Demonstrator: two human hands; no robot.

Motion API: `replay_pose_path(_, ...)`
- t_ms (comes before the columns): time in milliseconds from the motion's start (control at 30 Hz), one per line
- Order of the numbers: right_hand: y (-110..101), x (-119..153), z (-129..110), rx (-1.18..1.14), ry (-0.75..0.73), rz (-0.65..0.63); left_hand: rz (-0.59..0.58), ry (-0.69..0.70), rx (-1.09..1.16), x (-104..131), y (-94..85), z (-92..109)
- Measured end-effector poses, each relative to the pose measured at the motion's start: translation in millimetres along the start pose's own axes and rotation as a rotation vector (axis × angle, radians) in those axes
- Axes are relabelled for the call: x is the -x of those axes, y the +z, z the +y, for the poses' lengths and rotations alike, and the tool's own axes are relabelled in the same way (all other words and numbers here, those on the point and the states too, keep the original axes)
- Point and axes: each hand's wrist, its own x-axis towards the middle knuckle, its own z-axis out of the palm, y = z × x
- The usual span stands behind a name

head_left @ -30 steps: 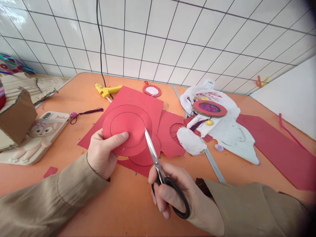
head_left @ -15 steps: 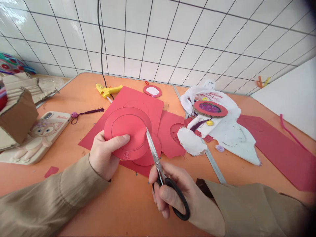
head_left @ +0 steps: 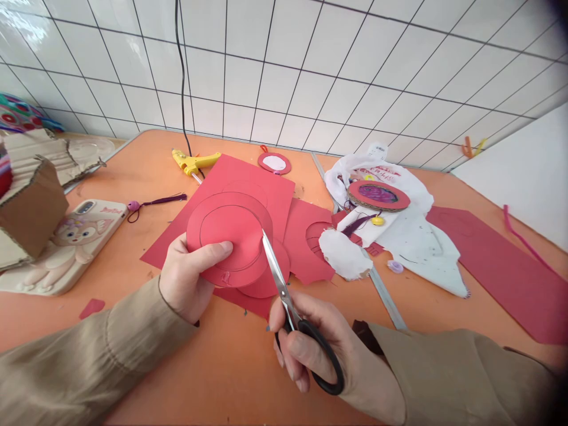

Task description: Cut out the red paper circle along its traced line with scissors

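My left hand [head_left: 190,272] pinches a red paper disc [head_left: 231,228] by its lower left side, thumb on top and fingers hidden beneath. An inner circle is drawn on the disc in a dark line. In my right hand [head_left: 310,337] is a pair of scissors [head_left: 283,290] with black handles, its blades closed or nearly so. The blade tips meet the disc at its right side, near the drawn line; whether they pierce it I cannot tell. Under the disc lie a red paper sheet [head_left: 217,177] and a red paper piece with a round cutout [head_left: 297,236].
A yellow glue gun [head_left: 195,162] with a black cord lies at the back. At left are a phone in a cartoon case [head_left: 84,236], a tassel [head_left: 164,200] and cardboard [head_left: 35,207]. Rightward lie a white cloth [head_left: 417,236], a red-rimmed oval ornament [head_left: 355,192] and a red strip [head_left: 501,272].
Hardly anything differs. My right hand and the scissor handles have shifted very slightly to the right; the left hand and the disc stay in place.
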Motion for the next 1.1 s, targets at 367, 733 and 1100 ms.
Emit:
replay_pose_path(367,-1.7,0.9,6.2,0.029,-0.030,0.009,0.037,0.036,-0.021,-0.3,0.7,-0.4)
replay_pose_path(733,1.2,3.1,0.1,-0.023,0.042,-0.013,0.083,0.067,-0.028,1.0,2.2,-1.8)
replay_pose_path(1100,-2.3,1.2,-1.8,-0.084,0.062,-0.051,0.067,0.080,-0.054,1.5,2.7,-1.9)
